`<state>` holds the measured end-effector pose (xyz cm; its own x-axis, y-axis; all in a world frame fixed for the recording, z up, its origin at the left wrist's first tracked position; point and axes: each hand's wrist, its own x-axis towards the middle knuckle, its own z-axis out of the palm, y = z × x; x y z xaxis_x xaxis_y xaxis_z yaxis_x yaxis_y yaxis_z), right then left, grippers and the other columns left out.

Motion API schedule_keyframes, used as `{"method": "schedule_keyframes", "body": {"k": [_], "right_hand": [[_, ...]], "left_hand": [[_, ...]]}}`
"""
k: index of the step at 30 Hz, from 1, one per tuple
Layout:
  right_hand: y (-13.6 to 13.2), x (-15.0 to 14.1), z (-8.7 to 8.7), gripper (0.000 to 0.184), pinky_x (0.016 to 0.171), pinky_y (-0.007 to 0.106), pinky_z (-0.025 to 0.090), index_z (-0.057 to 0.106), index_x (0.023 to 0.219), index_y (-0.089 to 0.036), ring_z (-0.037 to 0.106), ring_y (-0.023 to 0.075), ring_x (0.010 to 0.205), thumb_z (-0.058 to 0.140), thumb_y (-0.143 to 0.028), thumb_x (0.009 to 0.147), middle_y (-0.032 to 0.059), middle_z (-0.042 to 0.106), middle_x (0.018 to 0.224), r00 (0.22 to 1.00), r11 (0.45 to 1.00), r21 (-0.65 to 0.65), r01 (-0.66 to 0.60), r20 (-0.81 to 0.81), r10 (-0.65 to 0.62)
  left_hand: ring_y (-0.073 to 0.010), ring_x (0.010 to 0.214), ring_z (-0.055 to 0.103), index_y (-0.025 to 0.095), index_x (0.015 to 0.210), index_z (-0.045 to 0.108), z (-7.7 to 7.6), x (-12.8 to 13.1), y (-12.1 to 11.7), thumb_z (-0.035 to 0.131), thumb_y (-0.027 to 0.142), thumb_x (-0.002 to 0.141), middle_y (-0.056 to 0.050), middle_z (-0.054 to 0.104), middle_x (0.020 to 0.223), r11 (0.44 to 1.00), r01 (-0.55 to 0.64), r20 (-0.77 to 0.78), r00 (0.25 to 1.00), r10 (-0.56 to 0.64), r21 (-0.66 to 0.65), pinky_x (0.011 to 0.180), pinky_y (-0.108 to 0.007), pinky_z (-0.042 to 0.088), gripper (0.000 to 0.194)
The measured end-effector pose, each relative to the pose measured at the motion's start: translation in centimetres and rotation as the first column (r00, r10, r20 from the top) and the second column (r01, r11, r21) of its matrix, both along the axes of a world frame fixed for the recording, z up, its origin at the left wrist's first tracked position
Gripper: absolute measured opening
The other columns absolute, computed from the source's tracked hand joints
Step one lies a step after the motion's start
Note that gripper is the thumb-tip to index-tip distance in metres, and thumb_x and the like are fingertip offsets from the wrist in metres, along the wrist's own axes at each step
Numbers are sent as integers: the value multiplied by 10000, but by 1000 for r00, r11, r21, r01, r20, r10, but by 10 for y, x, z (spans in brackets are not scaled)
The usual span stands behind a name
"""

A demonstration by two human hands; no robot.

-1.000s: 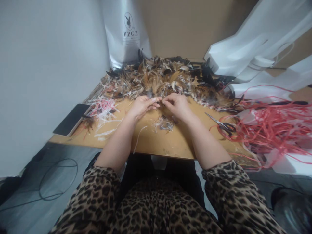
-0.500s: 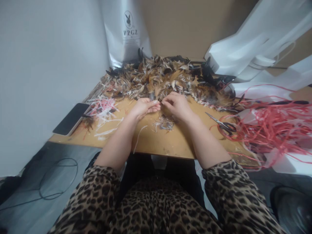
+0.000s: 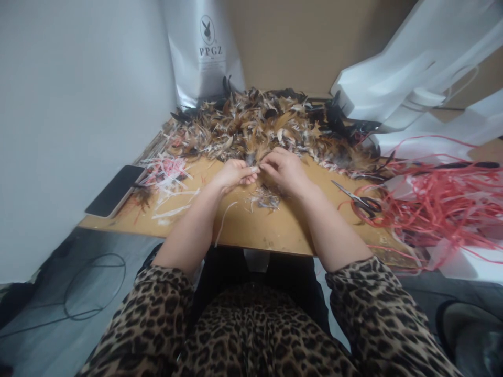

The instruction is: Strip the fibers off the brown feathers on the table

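My left hand is closed, thumb pressed on the curled fingers. A small brown-grey feather shows just above its fingertips and seems to be in that pinch. My right hand meets it from the right, its thumb and forefinger pinched together at the left thumb's tip; what lies in this pinch is too small to make out. Behind both hands rises a wide heap of brown, black and white feathers. Below them, on the wooden table, lies a little pile of feather scraps.
To the right lie scissors with black handles, beside a tangle of red plastic strips. A phone rests at the left edge near pink and white strips. A silver bag and white packaging stand behind.
The small feather at my left fingertips has shifted slightly right. My fingers have drawn closer together, and the left hand is a little lower. The surroundings look the same.
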<state>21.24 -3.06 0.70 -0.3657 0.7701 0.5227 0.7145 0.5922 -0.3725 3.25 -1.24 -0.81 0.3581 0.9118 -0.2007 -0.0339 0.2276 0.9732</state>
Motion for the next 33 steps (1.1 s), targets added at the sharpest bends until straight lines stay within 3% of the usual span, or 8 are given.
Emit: {"method": "schedule_keyframes", "body": {"k": [5,10,14,20,26,31,33], "right_hand": [[-4,5,10,168,640,285,334,687,796,-182,505,165,738,524,-207,830,62,591,827,992,1000,15,26,125,-28],[-12,-4,14,232,613,298,276,686,786,-188,460,172,736,487,-268,875,66,572,812,963,996,80,-34,271,11],[-12,-12,13,294,609,308,257,681,742,-196,433,179,739,453,-292,900,65,554,784,939,993,92,-73,341,38],[-9,-10,12,277,640,311,292,697,762,-204,437,181,757,459,-267,889,66,551,794,964,991,80,-103,253,80],[-10,-14,15,257,653,308,325,694,722,-190,462,174,758,480,-224,861,63,558,784,962,986,8,-164,224,158],[0,-9,14,157,682,278,390,677,703,-163,512,140,734,563,-218,795,45,575,767,969,966,-81,-246,-60,241],[7,-2,12,117,673,272,406,664,676,-159,523,132,704,625,-248,742,32,589,733,957,950,-182,-256,-189,222]], "left_hand": [[-66,427,557,74,599,605,0,1,1,702,185,757,-47,622,519,997,-26,-140,989,35,66,461,-178,450,216],[-92,393,554,84,563,586,5,1,-4,681,192,774,-46,595,460,981,165,-325,937,-124,101,440,-202,452,255],[-96,376,543,94,546,580,9,0,-8,673,188,773,-42,580,442,955,273,-378,902,-210,120,428,-206,445,263],[-84,375,532,95,570,591,5,-1,-8,615,130,797,-35,578,456,937,317,-353,902,-250,147,407,-184,426,230],[-66,349,499,100,538,595,-4,-2,-6,578,81,784,-22,563,429,901,406,-408,857,-317,153,379,-158,387,247],[-80,363,514,95,563,632,-2,-2,-8,652,187,766,-44,583,451,893,399,-376,876,-303,208,384,-176,403,224],[-80,387,535,99,583,644,0,0,-9,669,233,762,-48,601,476,880,417,-357,876,-323,226,403,-174,423,225]]}}
